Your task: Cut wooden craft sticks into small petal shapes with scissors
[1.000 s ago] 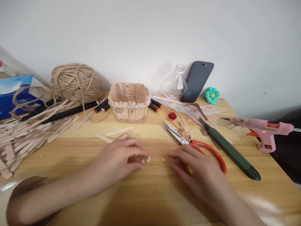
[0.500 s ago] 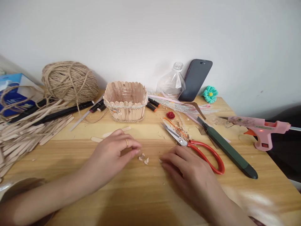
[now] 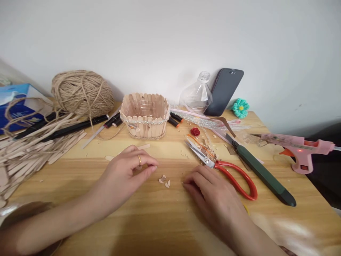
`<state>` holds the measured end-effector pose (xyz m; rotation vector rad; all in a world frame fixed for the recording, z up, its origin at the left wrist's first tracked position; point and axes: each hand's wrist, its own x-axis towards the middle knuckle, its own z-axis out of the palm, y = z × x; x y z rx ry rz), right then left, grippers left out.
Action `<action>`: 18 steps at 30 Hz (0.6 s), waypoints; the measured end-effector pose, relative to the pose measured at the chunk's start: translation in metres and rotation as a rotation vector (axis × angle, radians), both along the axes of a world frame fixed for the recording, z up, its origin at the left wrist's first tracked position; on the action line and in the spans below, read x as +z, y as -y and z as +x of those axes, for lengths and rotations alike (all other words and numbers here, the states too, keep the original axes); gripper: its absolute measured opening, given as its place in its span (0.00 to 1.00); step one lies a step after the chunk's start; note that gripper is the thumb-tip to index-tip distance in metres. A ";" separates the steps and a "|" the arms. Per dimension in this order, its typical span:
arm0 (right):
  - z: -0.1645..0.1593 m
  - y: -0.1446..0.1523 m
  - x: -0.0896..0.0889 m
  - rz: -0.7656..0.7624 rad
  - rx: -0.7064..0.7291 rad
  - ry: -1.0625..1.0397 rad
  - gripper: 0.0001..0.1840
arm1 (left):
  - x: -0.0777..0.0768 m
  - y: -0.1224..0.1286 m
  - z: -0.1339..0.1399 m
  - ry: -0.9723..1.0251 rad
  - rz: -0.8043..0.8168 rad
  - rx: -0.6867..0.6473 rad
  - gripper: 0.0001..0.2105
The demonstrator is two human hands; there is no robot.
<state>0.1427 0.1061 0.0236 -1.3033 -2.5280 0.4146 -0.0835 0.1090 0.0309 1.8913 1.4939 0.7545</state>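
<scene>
Several small petal-shaped wood chips (image 3: pixel 164 180) lie in a cluster on the wooden table between my hands. My left hand (image 3: pixel 131 169), with a ring on one finger, is just left of them, thumb and index fingertip pinched together; whatever may be between them is too small to make out. To the right of the chips, my right hand (image 3: pixel 211 188) rests low over the table with curled fingers, a tiny pale wood chip barely showing at its fingertips. Red-handled scissors (image 3: pixel 226 170) lie beside the right hand, blades apart and pointing away to the left.
A craft-stick basket (image 3: pixel 145 122) stands behind, near a twine ball (image 3: pixel 84 92). Loose craft sticks (image 3: pixel 39 153) are heaped left. Rightward lie a red rose (image 3: pixel 195 132), a green cutter (image 3: pixel 262 170) and a pink glue gun (image 3: pixel 298 149); a cut bottle (image 3: pixel 198 96) and phone (image 3: pixel 226 90) stand behind.
The view has shifted slightly, moving the table's things a little rightward. My left hand has drawn a bit left, away from the chips. The chip at my right fingertips shows less.
</scene>
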 end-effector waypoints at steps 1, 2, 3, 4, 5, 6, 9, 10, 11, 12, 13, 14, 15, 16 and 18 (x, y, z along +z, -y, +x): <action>0.000 0.000 -0.001 0.029 0.007 0.001 0.10 | 0.002 0.000 0.001 0.033 -0.029 0.025 0.08; 0.001 0.000 -0.002 0.066 0.017 -0.012 0.10 | 0.004 0.001 0.003 0.081 -0.080 0.055 0.08; 0.001 0.000 -0.001 0.102 0.035 -0.043 0.11 | 0.007 0.002 0.006 0.147 -0.160 0.081 0.08; 0.002 0.001 0.001 0.133 0.062 -0.089 0.11 | 0.010 0.003 0.009 0.231 -0.266 0.100 0.08; 0.002 0.003 0.004 0.155 0.105 -0.144 0.11 | 0.012 0.005 0.013 0.324 -0.394 0.110 0.08; 0.002 0.005 0.009 0.166 0.161 -0.195 0.12 | 0.015 0.008 0.017 0.421 -0.532 0.103 0.08; -0.001 0.014 0.026 0.160 0.344 -0.261 0.15 | 0.019 0.020 0.030 0.658 -0.899 0.046 0.09; -0.003 0.018 0.030 0.147 0.386 -0.253 0.17 | 0.020 0.025 0.033 0.714 -0.980 0.029 0.08; -0.004 0.022 0.032 0.148 0.409 -0.256 0.19 | 0.019 0.030 0.036 0.759 -1.042 0.010 0.07; -0.004 0.025 0.032 0.146 0.410 -0.266 0.19 | 0.019 0.035 0.038 0.797 -1.085 -0.001 0.07; -0.004 0.029 0.030 0.161 0.420 -0.275 0.19 | 0.018 0.039 0.039 0.827 -1.112 -0.005 0.06; -0.004 0.032 0.026 0.244 0.397 -0.346 0.17 | 0.017 0.042 0.039 0.847 -1.126 -0.005 0.06; -0.002 0.035 0.022 0.253 0.399 -0.360 0.16 | 0.015 0.045 0.040 0.861 -1.132 -0.003 0.06; -0.001 0.037 0.018 0.244 0.385 -0.367 0.15 | 0.014 0.047 0.040 0.872 -1.134 0.004 0.06; 0.003 0.042 0.013 0.208 0.343 -0.382 0.17 | 0.011 0.048 0.040 0.888 -1.127 0.006 0.07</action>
